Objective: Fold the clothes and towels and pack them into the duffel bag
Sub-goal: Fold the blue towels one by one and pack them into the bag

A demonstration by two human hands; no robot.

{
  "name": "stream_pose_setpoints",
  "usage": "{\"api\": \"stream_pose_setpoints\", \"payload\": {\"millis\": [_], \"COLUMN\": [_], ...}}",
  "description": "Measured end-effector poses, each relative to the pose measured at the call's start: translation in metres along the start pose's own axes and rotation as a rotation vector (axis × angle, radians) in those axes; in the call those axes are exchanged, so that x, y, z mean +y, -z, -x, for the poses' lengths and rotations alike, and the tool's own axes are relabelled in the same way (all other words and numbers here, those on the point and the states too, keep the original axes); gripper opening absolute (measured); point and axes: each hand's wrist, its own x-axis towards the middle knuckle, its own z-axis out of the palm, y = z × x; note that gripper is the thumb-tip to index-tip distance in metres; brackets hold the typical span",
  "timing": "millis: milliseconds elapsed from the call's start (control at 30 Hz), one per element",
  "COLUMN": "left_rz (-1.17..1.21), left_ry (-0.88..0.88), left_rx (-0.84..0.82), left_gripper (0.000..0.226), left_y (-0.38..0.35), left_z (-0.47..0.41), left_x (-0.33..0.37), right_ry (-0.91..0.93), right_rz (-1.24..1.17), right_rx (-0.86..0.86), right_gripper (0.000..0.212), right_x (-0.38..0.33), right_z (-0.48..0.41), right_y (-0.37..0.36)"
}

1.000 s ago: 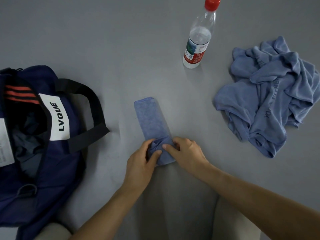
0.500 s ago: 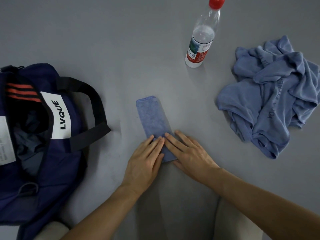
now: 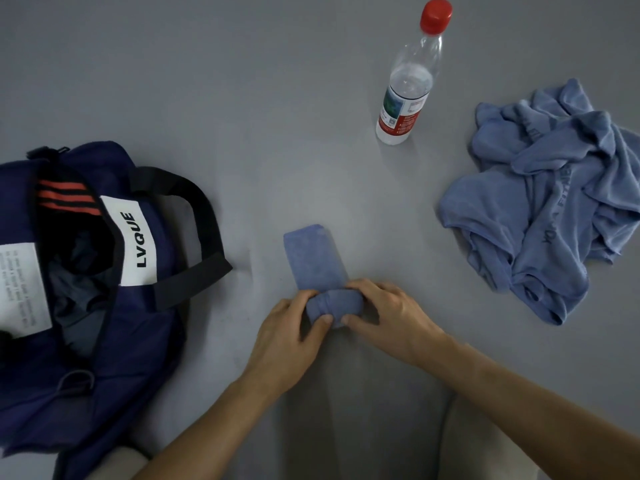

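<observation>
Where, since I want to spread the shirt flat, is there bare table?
Bare: the broad stretch beyond the towel, between duffel bag and water bottle, and the strip just nearer than the crumpled shirt. Crowded: where left hand and right hand grip the towel's rolled end.

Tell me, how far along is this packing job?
Done: the open bag already holds some dark fabric. In hand: the left hand and right hand grip the rolled near end of the small towel. Left: finish that towel, fold the crumpled blue cloth at the right, and put both in the bag.
</observation>
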Motion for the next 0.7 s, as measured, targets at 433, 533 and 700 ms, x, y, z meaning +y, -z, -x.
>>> {"api": "stream_pose_setpoints", "payload": {"millis": [433,533,700], "left_rz": [0.235,0.177,0.017], "left_ry": [0.312,0.202,0.011], "left_rx": [0.274,0.393,0.222], "left_gripper": [0.009,0.037,0.039], "left_y": [-0.028,-0.032,-0.020], "left_z": [0.007,0.011,0.009], "left_x": [0.017,0.014,0.002], "right_ry": [0.467,0.442,0.421], "right_rz": [0.374,0.515,0.498], "right_rx": [0.298,0.188,0.259], "right_gripper": [0.059,0.093,0.067], "right_x": [-0.004,0.005,0.005], "right_z": [0.013,0.014,0.000], "right_y": [-0.013,-0.024,-0.024]}}
